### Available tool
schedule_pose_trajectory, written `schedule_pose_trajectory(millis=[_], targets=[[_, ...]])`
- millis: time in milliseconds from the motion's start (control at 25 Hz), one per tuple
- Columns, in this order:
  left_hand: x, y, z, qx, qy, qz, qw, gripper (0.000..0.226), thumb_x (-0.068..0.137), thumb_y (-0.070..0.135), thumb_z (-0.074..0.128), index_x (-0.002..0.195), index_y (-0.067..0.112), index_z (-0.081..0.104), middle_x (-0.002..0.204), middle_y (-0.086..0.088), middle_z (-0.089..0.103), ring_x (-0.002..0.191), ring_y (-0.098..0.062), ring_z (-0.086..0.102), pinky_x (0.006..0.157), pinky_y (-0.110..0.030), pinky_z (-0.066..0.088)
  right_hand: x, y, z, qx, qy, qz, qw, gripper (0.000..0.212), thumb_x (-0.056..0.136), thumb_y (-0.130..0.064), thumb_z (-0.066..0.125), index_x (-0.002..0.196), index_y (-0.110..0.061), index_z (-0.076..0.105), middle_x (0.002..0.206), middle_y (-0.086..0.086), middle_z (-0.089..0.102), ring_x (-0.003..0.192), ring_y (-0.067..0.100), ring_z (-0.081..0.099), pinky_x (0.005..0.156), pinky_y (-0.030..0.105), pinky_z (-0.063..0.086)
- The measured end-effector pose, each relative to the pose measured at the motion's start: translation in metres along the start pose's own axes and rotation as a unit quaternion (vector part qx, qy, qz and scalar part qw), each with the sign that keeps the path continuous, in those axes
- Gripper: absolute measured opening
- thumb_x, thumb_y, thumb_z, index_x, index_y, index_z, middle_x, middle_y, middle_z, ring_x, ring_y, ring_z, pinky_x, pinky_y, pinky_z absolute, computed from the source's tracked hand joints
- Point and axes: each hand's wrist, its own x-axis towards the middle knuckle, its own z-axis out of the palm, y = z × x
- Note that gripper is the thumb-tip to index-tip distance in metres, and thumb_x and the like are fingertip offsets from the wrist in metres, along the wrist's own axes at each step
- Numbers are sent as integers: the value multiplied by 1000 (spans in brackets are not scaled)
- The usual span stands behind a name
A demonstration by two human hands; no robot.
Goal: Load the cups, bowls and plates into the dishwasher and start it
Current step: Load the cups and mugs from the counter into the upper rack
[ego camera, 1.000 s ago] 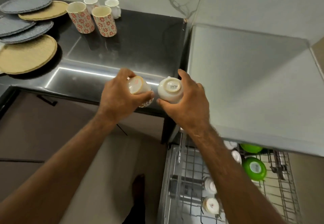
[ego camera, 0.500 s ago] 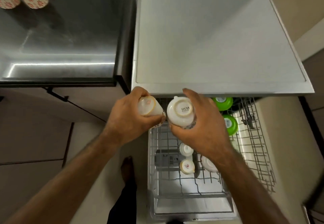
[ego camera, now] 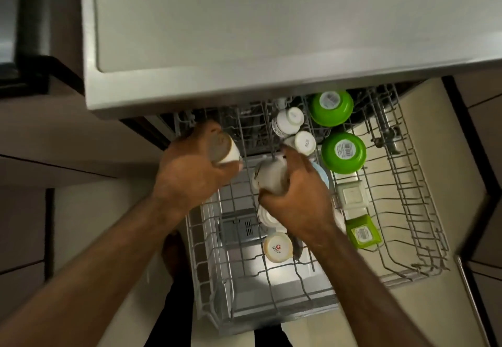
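Observation:
The dishwasher's wire rack (ego camera: 413, 210) is pulled out below me. My left hand (ego camera: 190, 175) grips a small white cup (ego camera: 226, 149), held upside down over the rack's left rear. A second white cup (ego camera: 267, 179) is in my right hand (ego camera: 296, 197), lowered among the tines at the rack's middle. Two green bowls (ego camera: 343, 153) (ego camera: 331, 107) sit upside down at the back right. Several white cups (ego camera: 288, 121) (ego camera: 278, 247) stand inverted along the middle row, partly hidden by my right hand.
The dishwasher's grey top (ego camera: 271, 34) overhangs the rack's rear. A white square lid (ego camera: 350, 196) and a green square container (ego camera: 362, 231) sit right of my right hand. The rack's right side holds bare tines. A dark counter edge (ego camera: 32, 47) is at the upper left.
Both hands carried the two cups from the counter edge down to the rack. The view swung from the counter with plates and patterned cups to the open dishwasher.

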Motion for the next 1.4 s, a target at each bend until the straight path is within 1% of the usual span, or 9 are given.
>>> schedule_pose_trajectory(millis=[240, 360, 480, 680, 1000, 1080, 1160, 1280, 1400], targets=[[42, -21, 39, -18, 14, 42, 999, 69, 75, 41, 87, 131, 19, 53, 125, 0, 63, 106, -16, 60, 75, -20, 43, 39, 27, 41, -43, -10, 34, 998, 94, 70, -36, 84, 148, -24, 32, 139, 3, 45, 109, 29, 59, 72, 33, 46], [56, -21, 48, -18, 12, 46, 999, 67, 76, 37, 87, 131, 19, 53, 125, -2, 63, 109, -19, 61, 76, -24, 44, 41, 30, 50, -71, -16, 48, 996, 96, 71, -38, 85, 149, -26, 31, 145, 0, 45, 115, 30, 59, 78, 41, 53], [66, -22, 51, -17, 12, 45, 999, 67, 75, 36, 87, 130, 20, 52, 125, -2, 61, 113, -22, 60, 79, -28, 47, 40, 34, 59, -73, -9, 55, 996, 99, 70, -40, 86, 151, -29, 30, 150, -3, 45, 118, 28, 59, 81, 41, 53], [73, -22, 50, -17, 15, 50, 999, 68, 74, 35, 88, 129, 17, 53, 125, -3, 60, 112, -20, 57, 80, -28, 45, 50, 41, 72, -98, 28, 26, 994, 107, 58, -50, 91, 148, -26, 38, 142, -2, 57, 127, 30, 48, 95, 46, 50], [78, -27, 49, -38, 25, 54, 998, 67, 71, 39, 89, 125, 17, 57, 114, 5, 56, 105, -15, 55, 78, -27, 48, 53, 48, 78, -91, 1, 8, 996, 106, 59, -56, 90, 148, -27, 41, 142, 0, 55, 126, 30, 45, 94, 45, 49], [78, -26, 49, -60, 17, 45, 997, 64, 72, 40, 89, 123, 17, 58, 112, 9, 53, 105, -13, 55, 78, -24, 51, 55, 44, 75, -55, 23, 5, 998, 104, 61, -62, 87, 147, -25, 42, 143, 2, 53, 128, 27, 46, 96, 44, 48], [78, -25, 49, -124, -11, 12, 992, 59, 78, 41, 85, 126, 18, 59, 114, 9, 57, 106, -13, 60, 78, -23, 55, 61, 37, 71, 54, 52, 7, 997, 99, 66, -59, 86, 147, -24, 42, 145, 1, 52, 133, 21, 46, 103, 40, 47], [78, -22, 51, -186, -36, -20, 982, 55, 84, 45, 79, 130, 21, 60, 117, 5, 65, 106, -14, 67, 77, -31, 60, 73, 26, 67, 164, 61, -22, 984, 97, 73, -41, 88, 151, -19, 36, 148, 0, 51, 136, 16, 48, 110, 41, 45], [76, -16, 51, -184, -35, -1, 982, 54, 83, 45, 79, 129, 22, 61, 107, 14, 62, 102, -6, 66, 76, -26, 60, 89, 20, 65, 218, 29, -41, 975, 97, 73, -24, 89, 152, -15, 33, 142, 0, 57, 127, 13, 57, 101, 38, 53]])
